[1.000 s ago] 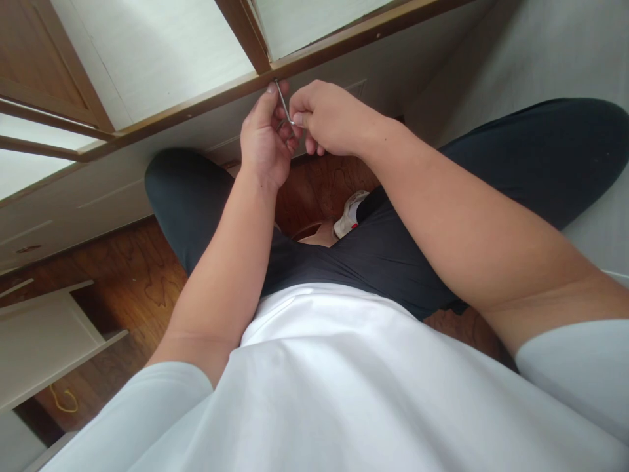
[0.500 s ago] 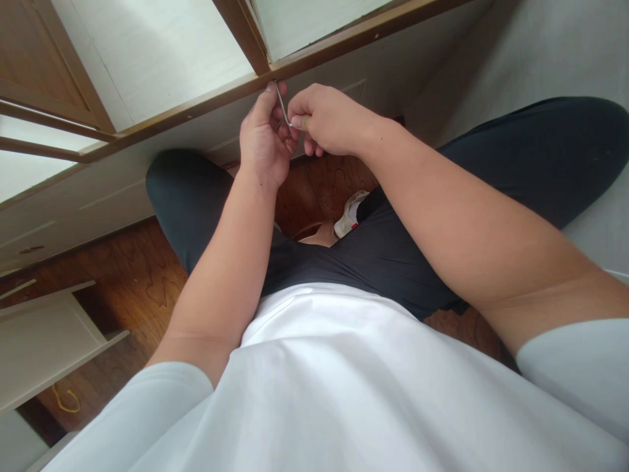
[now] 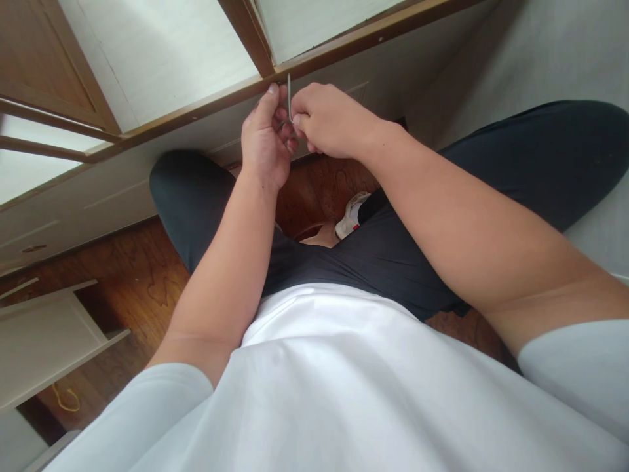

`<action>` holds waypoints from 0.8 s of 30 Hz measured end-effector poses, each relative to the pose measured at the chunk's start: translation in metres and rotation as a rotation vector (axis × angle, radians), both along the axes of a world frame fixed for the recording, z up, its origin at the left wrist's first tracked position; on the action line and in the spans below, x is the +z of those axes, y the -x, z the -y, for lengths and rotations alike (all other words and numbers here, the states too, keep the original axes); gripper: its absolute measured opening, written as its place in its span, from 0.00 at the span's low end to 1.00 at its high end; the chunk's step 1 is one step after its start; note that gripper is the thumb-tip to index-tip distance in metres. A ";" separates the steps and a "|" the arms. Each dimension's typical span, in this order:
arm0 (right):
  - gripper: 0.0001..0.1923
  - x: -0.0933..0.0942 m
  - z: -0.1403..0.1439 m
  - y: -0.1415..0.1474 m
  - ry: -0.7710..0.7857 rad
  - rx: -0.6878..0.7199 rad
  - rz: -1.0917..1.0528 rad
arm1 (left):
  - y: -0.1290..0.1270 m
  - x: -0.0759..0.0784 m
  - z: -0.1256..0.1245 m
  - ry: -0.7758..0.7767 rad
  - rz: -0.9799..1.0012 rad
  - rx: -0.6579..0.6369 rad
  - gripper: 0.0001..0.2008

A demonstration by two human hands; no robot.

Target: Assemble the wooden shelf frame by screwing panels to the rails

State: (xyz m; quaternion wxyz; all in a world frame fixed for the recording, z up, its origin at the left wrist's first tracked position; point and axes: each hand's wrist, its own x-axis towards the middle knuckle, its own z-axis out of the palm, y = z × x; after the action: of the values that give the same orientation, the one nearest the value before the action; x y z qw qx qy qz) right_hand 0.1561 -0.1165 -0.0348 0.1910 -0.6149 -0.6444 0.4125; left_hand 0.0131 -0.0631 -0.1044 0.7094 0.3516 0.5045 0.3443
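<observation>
Between the thumb and fingers of my right hand is pinched a thin bent metal rod that looks like a hex key. Its long arm points up toward the wooden rail. My left hand is beside it, palm turned up and fingers curled. At the left thumb tip a small dark piece shows, too small to name. Both hands are just below the wooden rail of the cabinet frame, close to where an upright wooden bar meets it.
White panels fill the wooden frame above. My bent knees rest on either side. Down at the left, a pale open drawer juts out over the brown wood floor, with a yellow cord loop nearby. A pale wall stands right.
The hex key's upper end has swung right, away from my left thumb tip, and now stands nearly upright in the picture. Both hands have stayed almost in place.
</observation>
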 end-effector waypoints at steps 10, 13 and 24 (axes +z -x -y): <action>0.12 0.005 0.001 0.003 -0.124 0.047 0.164 | -0.001 0.001 0.007 0.008 0.120 -0.032 0.12; 0.11 0.007 0.002 0.003 -0.136 0.011 0.161 | -0.001 0.003 0.005 0.042 0.102 -0.039 0.16; 0.10 0.005 0.000 0.004 -0.182 -0.006 0.192 | -0.003 0.004 0.006 -0.020 0.085 -0.096 0.14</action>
State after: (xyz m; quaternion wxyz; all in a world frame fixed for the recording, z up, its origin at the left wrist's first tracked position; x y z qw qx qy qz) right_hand 0.1516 -0.1167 -0.0300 0.1846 -0.6337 -0.6927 0.2907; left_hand 0.0163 -0.0687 -0.1001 0.7424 0.3676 0.4528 0.3297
